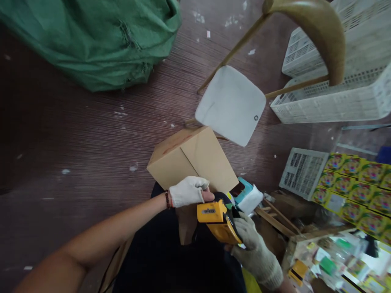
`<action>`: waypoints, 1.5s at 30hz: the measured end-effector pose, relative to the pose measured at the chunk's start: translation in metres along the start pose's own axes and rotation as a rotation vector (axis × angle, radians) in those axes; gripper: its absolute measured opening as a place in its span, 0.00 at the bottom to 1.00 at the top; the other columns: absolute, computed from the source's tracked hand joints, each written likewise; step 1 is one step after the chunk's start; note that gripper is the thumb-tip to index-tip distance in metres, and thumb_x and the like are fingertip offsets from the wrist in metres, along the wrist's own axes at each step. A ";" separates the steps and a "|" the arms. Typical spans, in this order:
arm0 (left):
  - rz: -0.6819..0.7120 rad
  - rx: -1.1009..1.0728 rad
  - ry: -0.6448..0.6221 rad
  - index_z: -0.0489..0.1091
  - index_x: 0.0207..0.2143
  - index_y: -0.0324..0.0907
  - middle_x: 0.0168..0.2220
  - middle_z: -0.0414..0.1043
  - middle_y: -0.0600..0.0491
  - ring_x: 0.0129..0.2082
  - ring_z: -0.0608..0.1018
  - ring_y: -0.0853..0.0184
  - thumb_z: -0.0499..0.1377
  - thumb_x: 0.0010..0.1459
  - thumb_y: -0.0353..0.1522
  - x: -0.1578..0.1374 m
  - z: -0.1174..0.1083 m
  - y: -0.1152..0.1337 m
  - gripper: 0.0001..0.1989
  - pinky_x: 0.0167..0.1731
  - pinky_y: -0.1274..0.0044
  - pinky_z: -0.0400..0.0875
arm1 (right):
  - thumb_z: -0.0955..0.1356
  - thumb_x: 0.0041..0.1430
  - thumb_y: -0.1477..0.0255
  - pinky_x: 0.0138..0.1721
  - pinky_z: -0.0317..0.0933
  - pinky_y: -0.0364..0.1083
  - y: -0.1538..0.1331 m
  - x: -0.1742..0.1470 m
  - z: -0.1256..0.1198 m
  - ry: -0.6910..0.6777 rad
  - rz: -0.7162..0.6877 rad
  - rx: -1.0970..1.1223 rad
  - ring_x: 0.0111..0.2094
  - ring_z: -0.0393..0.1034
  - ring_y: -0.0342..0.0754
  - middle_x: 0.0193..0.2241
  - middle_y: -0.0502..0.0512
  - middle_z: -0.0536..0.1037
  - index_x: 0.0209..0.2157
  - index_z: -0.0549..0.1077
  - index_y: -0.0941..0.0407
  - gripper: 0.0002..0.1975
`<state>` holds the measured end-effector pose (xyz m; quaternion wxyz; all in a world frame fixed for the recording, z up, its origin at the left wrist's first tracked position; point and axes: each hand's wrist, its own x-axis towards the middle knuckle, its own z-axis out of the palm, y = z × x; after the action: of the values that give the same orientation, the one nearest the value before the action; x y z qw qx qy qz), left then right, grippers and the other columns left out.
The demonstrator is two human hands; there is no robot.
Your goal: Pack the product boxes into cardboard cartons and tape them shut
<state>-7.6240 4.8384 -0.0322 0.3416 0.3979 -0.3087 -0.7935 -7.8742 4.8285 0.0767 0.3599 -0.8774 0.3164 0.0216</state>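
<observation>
My right hand, in a knitted pale glove, is wrapped around a yellow and black price label gun above my lap. My left hand wears a white glove with bare fingertips. Its fingers are curled in, close to the gun's front end; whether they pinch something small cannot be made out. Just beyond both hands stands a closed cardboard box, tilted in view, its top seam facing me. My left forearm, with a dark bead bracelet, reaches in from the lower left.
A white-seated chair stands past the box. White plastic crates are at the right, near stacked yellow printed boxes. A cluttered wooden table is at the lower right. A green sack lies upper left.
</observation>
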 end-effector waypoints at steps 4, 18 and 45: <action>-0.076 -0.031 0.065 0.55 0.16 0.41 0.18 0.52 0.59 0.22 0.57 0.75 0.59 0.50 0.45 -0.001 0.001 -0.001 0.22 0.23 0.79 0.53 | 0.68 0.59 0.63 0.48 0.62 0.53 -0.003 -0.002 0.006 -0.010 0.024 0.037 0.35 0.74 0.50 0.33 0.52 0.78 0.42 0.70 0.54 0.12; -0.237 -0.104 0.135 0.64 0.21 0.39 0.20 0.61 0.58 0.22 0.61 0.74 0.61 0.46 0.45 -0.014 -0.022 -0.011 0.18 0.23 0.79 0.57 | 0.67 0.56 0.71 0.50 0.61 0.54 -0.010 0.023 0.002 -0.121 -0.016 0.034 0.34 0.72 0.49 0.32 0.52 0.76 0.37 0.69 0.55 0.06; -0.183 0.318 0.289 0.60 0.16 0.42 0.18 0.62 0.54 0.21 0.65 0.70 0.44 0.60 0.53 -0.011 -0.037 0.017 0.30 0.26 0.75 0.58 | 0.64 0.59 0.63 0.46 0.56 0.53 -0.024 0.030 0.002 -0.127 -0.164 -0.089 0.27 0.72 0.48 0.24 0.48 0.76 0.33 0.67 0.54 0.08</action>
<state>-7.5832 4.8293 -0.0325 0.2420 0.5826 -0.3406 -0.6971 -7.8362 4.8267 0.0818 0.3403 -0.9125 0.2187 0.0615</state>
